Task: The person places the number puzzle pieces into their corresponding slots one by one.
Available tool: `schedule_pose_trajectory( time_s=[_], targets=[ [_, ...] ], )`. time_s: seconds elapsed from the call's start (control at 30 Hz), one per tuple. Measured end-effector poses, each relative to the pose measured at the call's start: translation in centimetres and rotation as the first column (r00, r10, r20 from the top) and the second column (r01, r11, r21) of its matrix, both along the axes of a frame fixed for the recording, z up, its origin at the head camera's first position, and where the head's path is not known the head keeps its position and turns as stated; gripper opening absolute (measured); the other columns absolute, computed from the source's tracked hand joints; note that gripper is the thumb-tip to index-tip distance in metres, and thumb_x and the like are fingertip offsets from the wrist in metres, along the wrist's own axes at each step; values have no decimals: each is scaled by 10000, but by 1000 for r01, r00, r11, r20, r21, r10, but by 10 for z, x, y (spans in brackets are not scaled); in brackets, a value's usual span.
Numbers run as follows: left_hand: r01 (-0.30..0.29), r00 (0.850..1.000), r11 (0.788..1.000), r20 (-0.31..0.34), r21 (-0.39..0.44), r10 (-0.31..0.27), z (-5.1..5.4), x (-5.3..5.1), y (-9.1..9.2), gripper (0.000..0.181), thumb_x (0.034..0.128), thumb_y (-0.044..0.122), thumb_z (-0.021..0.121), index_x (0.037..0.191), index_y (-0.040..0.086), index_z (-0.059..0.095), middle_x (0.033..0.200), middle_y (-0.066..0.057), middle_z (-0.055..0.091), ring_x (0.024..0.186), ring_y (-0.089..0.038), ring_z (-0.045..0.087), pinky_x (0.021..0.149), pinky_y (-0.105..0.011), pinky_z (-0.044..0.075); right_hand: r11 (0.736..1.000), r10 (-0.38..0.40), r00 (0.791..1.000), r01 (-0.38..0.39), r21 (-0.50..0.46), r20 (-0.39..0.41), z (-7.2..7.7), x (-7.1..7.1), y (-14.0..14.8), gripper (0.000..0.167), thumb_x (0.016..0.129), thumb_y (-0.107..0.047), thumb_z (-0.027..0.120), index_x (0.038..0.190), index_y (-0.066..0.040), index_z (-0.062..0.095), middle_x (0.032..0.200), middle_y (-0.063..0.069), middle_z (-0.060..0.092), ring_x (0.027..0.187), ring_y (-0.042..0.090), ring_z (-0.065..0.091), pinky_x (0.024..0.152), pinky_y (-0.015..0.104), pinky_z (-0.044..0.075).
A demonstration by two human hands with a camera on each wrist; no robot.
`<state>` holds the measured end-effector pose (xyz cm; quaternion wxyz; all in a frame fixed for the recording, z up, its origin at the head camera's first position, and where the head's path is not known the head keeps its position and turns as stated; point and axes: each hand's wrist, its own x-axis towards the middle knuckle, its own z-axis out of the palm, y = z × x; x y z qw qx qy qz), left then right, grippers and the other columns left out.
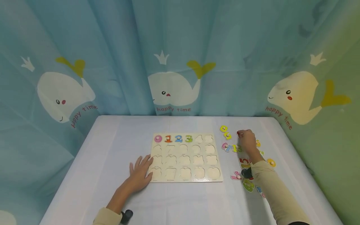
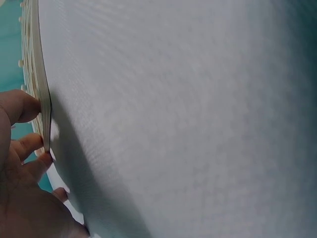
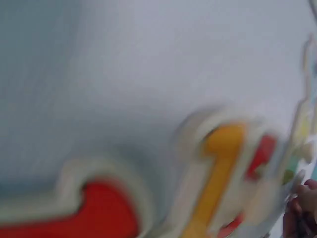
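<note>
A wooden number board [image 1: 180, 182] lies mid-table with printed number pieces 0 [image 1: 158, 138], 1 [image 1: 168, 139], 2 [image 1: 178, 138] and 3 [image 1: 188, 138] along its top row. Shaped recesses cover its other places. My left hand [image 1: 139, 175] rests at the board's left edge, its fingers spread; the left wrist view shows fingertips against the board's side [image 2: 44, 99]. Over at the right, my right hand [image 1: 248, 141] pinches a small red number piece [image 1: 239, 133], mostly hidden by the fingers. Which number it is, I cannot tell.
Several loose number pieces lie right of the board, among them a yellow 0 [image 1: 223, 128], a green 13 [image 1: 237, 148], a red 15 [image 1: 244, 162] and a green 6 [image 1: 248, 185]. My right forearm [image 1: 272, 190] covers some. A whale-print curtain [image 1: 180, 37] hangs behind.
</note>
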<state>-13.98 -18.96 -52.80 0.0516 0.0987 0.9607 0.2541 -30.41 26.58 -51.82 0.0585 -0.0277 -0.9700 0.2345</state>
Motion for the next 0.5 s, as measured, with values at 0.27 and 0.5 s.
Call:
schedule_pose_trajectory(
  time_s=[0.27, 0.5],
  targets=[
    [-4, 1000, 1000, -7, 0, 4, 3, 3, -1, 548, 878, 149, 565, 1385, -5, 425, 1454, -187, 343, 1342, -461, 173, 971, -736, 38, 997, 9, 1000, -7, -82, 26, 10, -3, -13, 246, 922, -140, 610, 1014, 86, 636, 927, 204, 625, 839, 325, 568, 739, 445, 472],
    [-3, 1000, 1000, -21, 5, 3, 6, 3, 0, 536, 877, 132, 560, 1377, -9, 433, 1445, -191, 355, 1337, -463, 186, 970, -738, 51, 952, 190, 982, -187, -241, -14, 14, 5, -77, 246, 869, -217, 688, 865, 29, 678, 776, 107, 673, 640, 205, 569, 550, 302, 433]
  ],
)
